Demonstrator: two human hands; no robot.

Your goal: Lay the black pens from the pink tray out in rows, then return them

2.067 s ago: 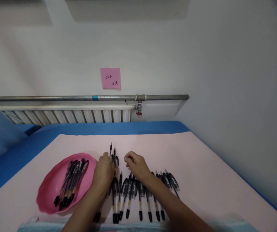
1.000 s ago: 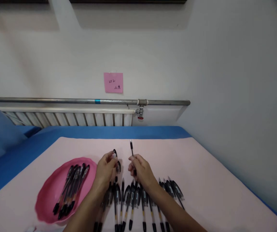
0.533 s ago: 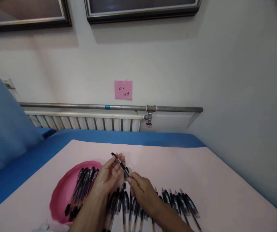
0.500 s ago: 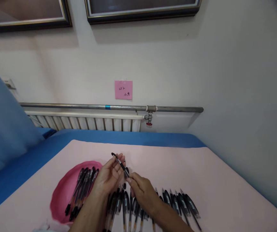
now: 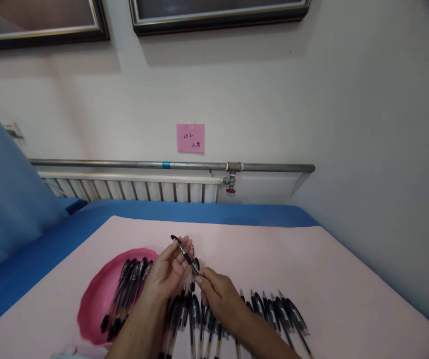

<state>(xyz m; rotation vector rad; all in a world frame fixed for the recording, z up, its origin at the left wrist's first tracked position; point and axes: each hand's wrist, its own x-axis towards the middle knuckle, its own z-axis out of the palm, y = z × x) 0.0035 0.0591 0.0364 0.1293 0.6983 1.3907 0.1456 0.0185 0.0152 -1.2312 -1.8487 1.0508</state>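
A black gel pen (image 5: 186, 257) slants between my two hands above the pink mat, its dark end up at the left. My left hand (image 5: 166, 271), palm turned up, holds the upper part between thumb and fingers. The lower barrel is gripped in my right hand (image 5: 217, 294), which hides that end. Beneath and beside my hands lie several uncapped pens (image 5: 192, 324) and loose black caps, partly covered by my right forearm. More pens and caps (image 5: 279, 316) lie in a row to the right.
Left of my left forearm, a pink scalloped dish (image 5: 87, 304) holds several capped pens (image 5: 130, 289). The pink mat (image 5: 334, 279) covers a blue surface (image 5: 214, 213). Behind it are a radiator (image 5: 132, 187), a metal pipe (image 5: 274, 168) and a wall. A blue cloth (image 5: 5, 199) hangs at the left.
The pen and both hands are nearly still; the pen has shifted very slightly up and left. Both hands keep hold of it.
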